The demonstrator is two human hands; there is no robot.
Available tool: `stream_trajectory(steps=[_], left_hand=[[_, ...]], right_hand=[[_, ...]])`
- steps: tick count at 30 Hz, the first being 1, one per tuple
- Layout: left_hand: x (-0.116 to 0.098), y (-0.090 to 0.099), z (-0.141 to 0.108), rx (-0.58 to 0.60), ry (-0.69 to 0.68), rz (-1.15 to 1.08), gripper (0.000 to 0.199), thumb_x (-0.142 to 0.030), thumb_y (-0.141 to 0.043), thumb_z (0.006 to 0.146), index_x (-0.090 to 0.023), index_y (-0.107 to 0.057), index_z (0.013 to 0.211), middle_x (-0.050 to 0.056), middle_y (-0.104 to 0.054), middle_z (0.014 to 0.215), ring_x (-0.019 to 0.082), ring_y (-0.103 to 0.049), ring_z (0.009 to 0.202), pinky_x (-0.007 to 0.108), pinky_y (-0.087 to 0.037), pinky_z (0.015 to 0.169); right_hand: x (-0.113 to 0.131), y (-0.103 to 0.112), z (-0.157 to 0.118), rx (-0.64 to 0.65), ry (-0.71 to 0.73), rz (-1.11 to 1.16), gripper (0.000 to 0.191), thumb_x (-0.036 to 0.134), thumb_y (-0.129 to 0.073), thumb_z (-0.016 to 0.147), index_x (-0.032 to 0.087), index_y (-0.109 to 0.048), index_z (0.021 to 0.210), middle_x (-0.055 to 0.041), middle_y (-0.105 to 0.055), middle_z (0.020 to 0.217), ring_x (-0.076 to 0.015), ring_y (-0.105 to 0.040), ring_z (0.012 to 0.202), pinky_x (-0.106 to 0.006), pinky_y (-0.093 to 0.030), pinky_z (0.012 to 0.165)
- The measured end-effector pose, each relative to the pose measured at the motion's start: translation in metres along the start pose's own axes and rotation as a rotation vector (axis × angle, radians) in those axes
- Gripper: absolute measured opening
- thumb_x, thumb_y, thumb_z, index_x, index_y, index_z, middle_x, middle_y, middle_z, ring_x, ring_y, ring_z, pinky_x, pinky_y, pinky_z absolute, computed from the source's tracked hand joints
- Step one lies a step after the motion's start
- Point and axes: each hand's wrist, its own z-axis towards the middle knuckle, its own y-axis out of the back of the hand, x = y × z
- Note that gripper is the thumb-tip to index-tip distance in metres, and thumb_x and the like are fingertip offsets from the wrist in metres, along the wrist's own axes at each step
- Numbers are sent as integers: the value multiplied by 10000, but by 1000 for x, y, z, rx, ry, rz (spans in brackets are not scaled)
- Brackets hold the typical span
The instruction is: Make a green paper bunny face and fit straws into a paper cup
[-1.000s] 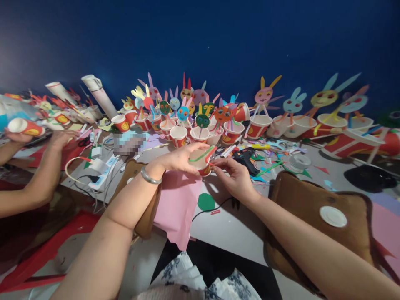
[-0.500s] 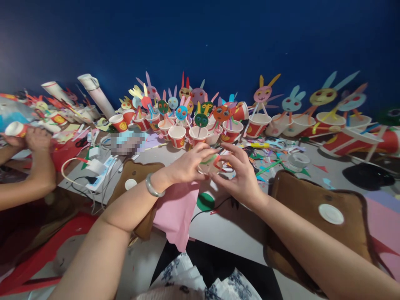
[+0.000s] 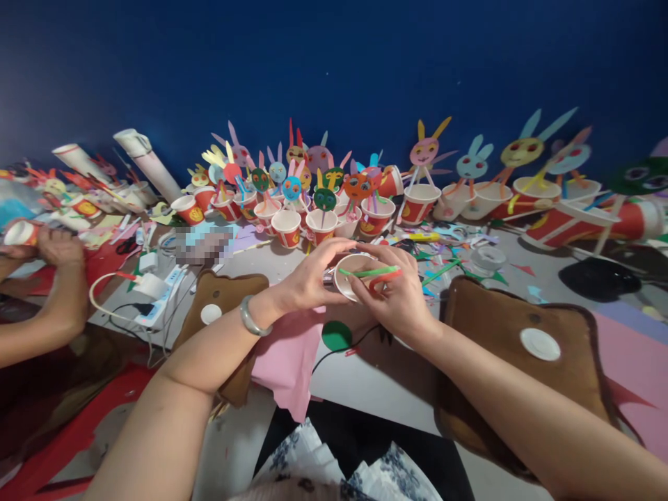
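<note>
Both my hands hold one small paper cup point(image 3: 348, 268) above the table, its white mouth tilted toward me. My left hand point(image 3: 312, 278), with a silver bangle on the wrist, grips the cup from the left. My right hand point(image 3: 397, 298) wraps its right side. A green paper strip point(image 3: 368, 272) and a red paper strip point(image 3: 387, 277) lie across the cup's rim under my right fingers. Below the cup lie a pink paper sheet point(image 3: 289, 355) and a green paper disc point(image 3: 336, 336).
Rows of red paper cups with paper bunny heads point(image 3: 323, 202) stand along the blue wall. Two brown cushions point(image 3: 514, 362) lie on the table beside my arms. A power strip point(image 3: 156, 306) with cables sits at left. Another person's hands point(image 3: 52, 247) hold a cup at far left.
The cup has turned so its mouth faces me. My right hand closed around its side and now presses the green and red strips across the rim.
</note>
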Motion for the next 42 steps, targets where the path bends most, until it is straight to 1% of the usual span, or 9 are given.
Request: stream_trajectory(steps=[5, 11, 14, 18, 21, 25, 31, 36, 42], left_hand=[[1, 0, 0, -25, 0, 6, 729, -486, -843, 697, -246, -570, 1328, 164, -512, 1425, 338, -472, 1380, 525, -421, 1128], [0, -2, -1, -42, -22, 35, 689, -474, -832, 715, -242, -584, 1315, 171, -525, 1430, 330, -473, 1382, 531, -415, 1123], [-1, -4, -1, -65, -32, 52, 699, -467, -841, 706, -237, -588, 1316, 176, -544, 1409, 319, -508, 1352, 520, -442, 1103], [-2, -7, -1, -111, -41, 55, 701, -450, -853, 694, -232, -607, 1313, 157, -633, 1324, 290, -599, 1259, 477, -492, 1064], [-2, -9, -2, -112, -39, 42, 716, -408, -841, 721, -224, -581, 1363, 145, -664, 1326, 271, -635, 1231, 431, -517, 1050], [0, -12, -3, -116, -26, 26, 741, -388, -837, 730, -208, -565, 1396, 148, -674, 1319, 265, -660, 1205, 371, -548, 1011], [0, -16, -3, -123, 0, 9, 724, -374, -830, 742, -218, -568, 1399, 147, -655, 1349, 275, -635, 1243, 392, -526, 1053], [0, -19, -4, -140, 20, 7, 686, -345, -835, 741, -200, -593, 1366, 148, -678, 1312, 271, -648, 1221, 379, -531, 1039], [1, -23, -5, -161, 120, -70, 749, -357, -848, 723, -194, -553, 1392, 158, -637, 1370, 283, -630, 1245, 398, -516, 1061]], right_hand=[[1, 0, 0, -39, -46, 37, 101, 317, -622, 877, 258, -703, 872, -64, -702, 1217, -330, -635, 1099, -561, -432, 981], [2, 1, 0, -14, -87, 75, 151, 329, -613, 899, 266, -718, 987, -63, -712, 1210, -318, -644, 1116, -540, -423, 999], [3, 0, 1, -14, -122, 153, 154, 343, -622, 900, 264, -718, 992, -67, -718, 1193, -315, -655, 1107, -525, -451, 976], [3, -3, 1, -75, -189, 292, 205, 363, -654, 889, 264, -701, 1061, -72, -724, 1150, -308, -668, 1092, -505, -485, 968], [2, -6, 0, -86, -232, 348, 160, 369, -666, 878, 257, -710, 984, -77, -716, 1154, -302, -664, 1102, -493, -496, 974], [2, -9, -1, -112, -255, 399, 136, 366, -676, 869, 237, -717, 882, -88, -717, 1152, -289, -666, 1093, -474, -497, 994], [-1, -15, -5, -184, -295, 462, 144, 366, -701, 857, 237, -728, 916, -90, -721, 1181, -288, -672, 1112, -475, -511, 1001], [-6, -19, -5, -163, -270, 458, 114, 330, -694, 861, 235, -735, 816, -85, -719, 1208, -290, -669, 1126, -486, -505, 1011], [-1, -17, -4, -190, -351, 537, 175, 358, -721, 840, 224, -742, 951, -84, -741, 1125, -272, -707, 1017, -435, -544, 938]])
